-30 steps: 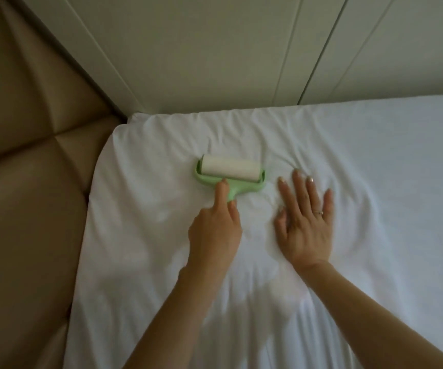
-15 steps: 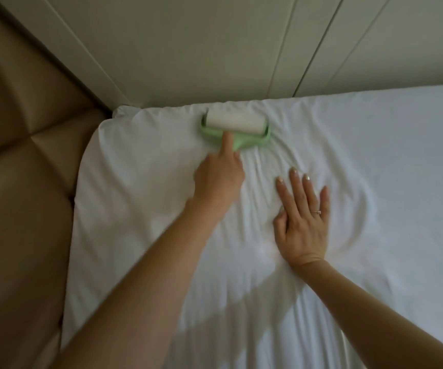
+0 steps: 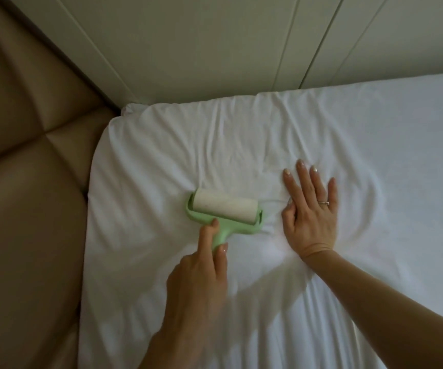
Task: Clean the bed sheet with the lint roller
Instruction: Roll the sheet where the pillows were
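Bed corner by padded headboard (image 3: pixel 23 182). Left hand (image 3: pixel 199 278) grip clenched on lint roller (image 3: pixel 225 209); right hand (image 3: pixel 311 209) flat, released, pinning bed sheet (image 3: pixel 375 134). Mid-task judgement: corner under way, rest pending.

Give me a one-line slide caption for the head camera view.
Left hand runs a green lint roller over a white bed sheet while the right hand presses it flat.
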Demonstrator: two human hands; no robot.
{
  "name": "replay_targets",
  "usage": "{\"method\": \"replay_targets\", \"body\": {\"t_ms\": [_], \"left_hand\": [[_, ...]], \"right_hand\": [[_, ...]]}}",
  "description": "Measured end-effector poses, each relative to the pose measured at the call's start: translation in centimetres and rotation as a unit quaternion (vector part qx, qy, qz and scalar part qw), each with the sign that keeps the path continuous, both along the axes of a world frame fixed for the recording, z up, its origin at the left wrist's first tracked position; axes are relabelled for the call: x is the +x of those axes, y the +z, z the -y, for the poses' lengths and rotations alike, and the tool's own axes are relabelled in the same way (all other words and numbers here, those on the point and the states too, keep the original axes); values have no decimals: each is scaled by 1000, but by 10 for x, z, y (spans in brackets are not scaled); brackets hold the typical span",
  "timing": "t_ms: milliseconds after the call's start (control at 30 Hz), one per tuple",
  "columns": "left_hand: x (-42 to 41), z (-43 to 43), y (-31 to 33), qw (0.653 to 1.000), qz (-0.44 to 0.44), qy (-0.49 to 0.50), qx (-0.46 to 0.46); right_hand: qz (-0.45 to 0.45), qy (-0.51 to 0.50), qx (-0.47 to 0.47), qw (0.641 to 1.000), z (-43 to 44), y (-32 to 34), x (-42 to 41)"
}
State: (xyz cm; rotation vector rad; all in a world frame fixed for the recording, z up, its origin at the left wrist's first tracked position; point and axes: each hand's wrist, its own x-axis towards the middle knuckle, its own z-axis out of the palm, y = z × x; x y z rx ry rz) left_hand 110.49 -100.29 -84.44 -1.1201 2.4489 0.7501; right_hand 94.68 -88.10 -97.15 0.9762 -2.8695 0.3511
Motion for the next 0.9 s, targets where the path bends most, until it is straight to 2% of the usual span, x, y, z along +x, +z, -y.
{"method": "replay_targets", "body": {"t_ms": [167, 300, 433, 500, 600, 767, 833, 900], "left_hand": [[-27, 51, 1, 990, -81, 99, -56], [-82, 102, -27, 988, -104, 110, -19], [-133, 140, -28, 989, -107, 104, -13], [-121, 132, -25, 991, -99, 91, -5], [-51, 87, -24, 993, -77, 84, 15], [45, 14, -1, 994, 74, 78, 24], [40, 18, 1, 994, 77, 71, 18], [17, 35, -7, 997, 35, 67, -11]], "right_hand": [[-1, -6, -9, 1000, 1, 2, 0], [5, -5, -11, 1000, 0, 4, 1], [9, -6, -17, 1000, -2, 5, 1], [9, -4, -25, 1000, -1, 6, 1], [13, -2, -34, 999, -2, 8, 2], [25, -2, -25, 999, -2, 11, 4], [29, -8, -22, 999, 0, 15, 5], [35, -30, -38, 998, 5, 22, 6]]}}
